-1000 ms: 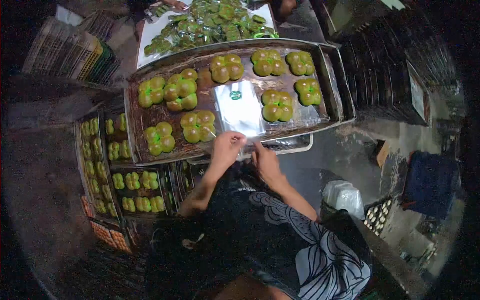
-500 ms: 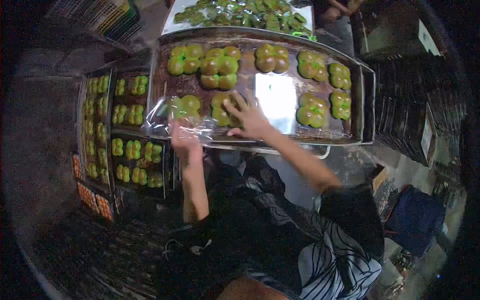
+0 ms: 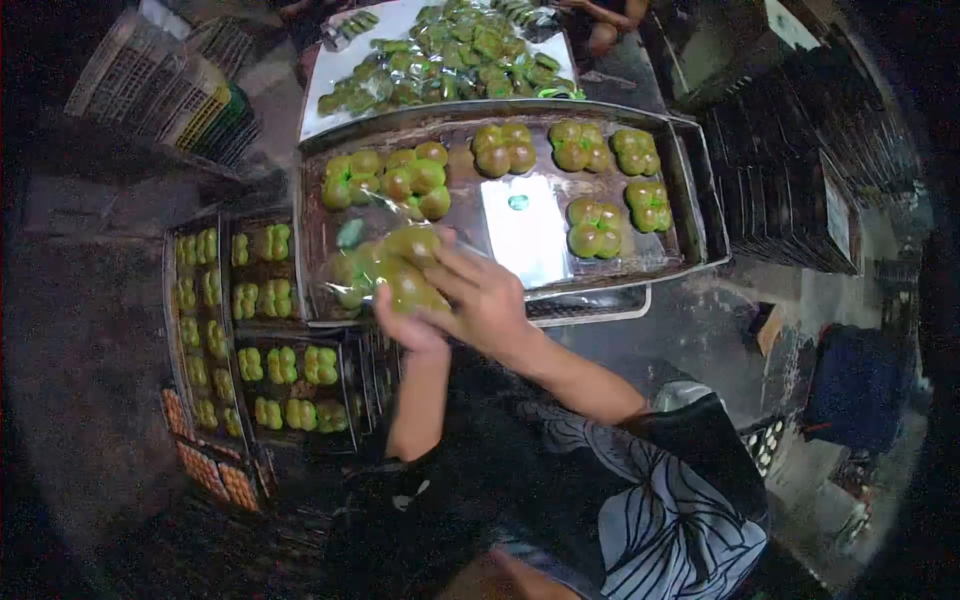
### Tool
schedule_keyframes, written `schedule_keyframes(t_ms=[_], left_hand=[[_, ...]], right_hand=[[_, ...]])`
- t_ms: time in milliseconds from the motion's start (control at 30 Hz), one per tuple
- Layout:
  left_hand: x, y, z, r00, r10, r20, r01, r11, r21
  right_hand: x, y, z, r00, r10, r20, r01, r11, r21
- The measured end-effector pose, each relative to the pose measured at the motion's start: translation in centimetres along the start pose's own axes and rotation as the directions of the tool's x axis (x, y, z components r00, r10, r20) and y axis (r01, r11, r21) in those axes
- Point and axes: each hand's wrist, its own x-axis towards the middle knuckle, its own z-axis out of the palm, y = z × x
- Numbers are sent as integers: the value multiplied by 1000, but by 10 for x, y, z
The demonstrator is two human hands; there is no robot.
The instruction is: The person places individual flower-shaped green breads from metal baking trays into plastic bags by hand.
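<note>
Over the near left part of the baking tray, a green-and-brown bun cluster is raised between both hands, with the film of a clear bag around or against it; glare and blur prevent confirming how far it is inside. The right hand is closed on the cluster's side, fingers extended along it. The left hand is beneath, at the near edge, partly hidden; its grip cannot be told. The step in hand is judged to be bagging the cluster. The next move is judged to call for a light, level push, the bag mouth held wide so that the soft buns neither squash nor snag.

Just beside, to the right, a flat bag stack with a green label lies on the tray. Unwrapped buns rest around it, apart from the stack. Beyond the far rim, a white table bears a heap of bagged buns; another person's arm is at its far right. Outward on the left, further trays of buns are noted; to the right, dark stacked trays.
</note>
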Motion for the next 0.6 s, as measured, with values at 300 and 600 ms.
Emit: schedule_keyframes(t_ms=[300,600], left_hand=[[-22,-68,-12,806,-419,-419,545,800,248],[-13,-73,-54,715,-699,6,-497,-502,708]], right_hand=[[-8,120,-18,861,448,241,-496,843,207],[-9,137,-23,791,372,485,-485,865,126]])
